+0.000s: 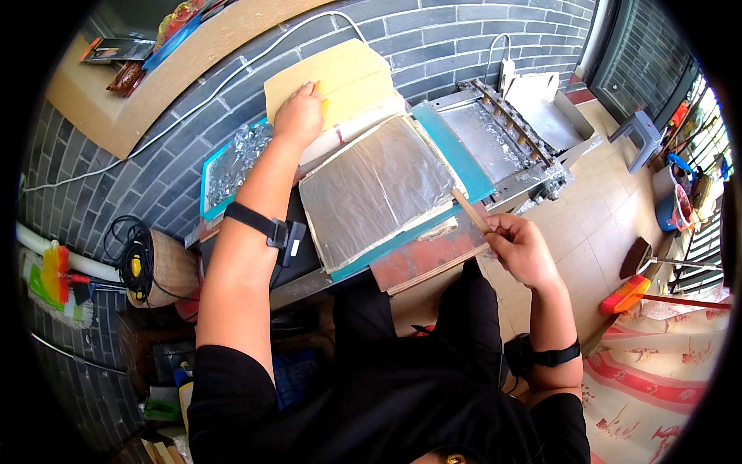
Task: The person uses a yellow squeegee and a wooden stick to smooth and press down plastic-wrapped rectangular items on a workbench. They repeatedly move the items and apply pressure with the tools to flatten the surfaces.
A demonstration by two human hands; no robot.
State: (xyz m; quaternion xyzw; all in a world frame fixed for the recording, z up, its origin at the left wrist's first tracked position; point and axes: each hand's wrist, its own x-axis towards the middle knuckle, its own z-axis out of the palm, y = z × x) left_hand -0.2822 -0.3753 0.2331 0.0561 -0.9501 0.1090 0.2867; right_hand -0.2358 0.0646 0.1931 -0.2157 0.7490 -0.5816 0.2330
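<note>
My left hand (300,116) is closed, resting on yellow paper sheets (352,73) at the back of the bench. A small orange-yellow patch shows beside its fingertips; what the fingers hold cannot be made out. In front of me lies a stack of thin sheets topped by a wrinkled, grey, shiny sheet (379,189). Under that stack is a teal ribbed board (456,151). My right hand (522,249), off the front right corner, pinches a thin, flat wooden stick (471,212). The stick's far tip reaches the right edge of the stack.
A blue-rimmed tray (207,182) with crumpled shiny scraps stands left of the sheets. Right of the board is a metal machine frame (495,135). A reddish board (417,259) edges the front. A grey stool (638,135) and a broom (624,295) are farther right.
</note>
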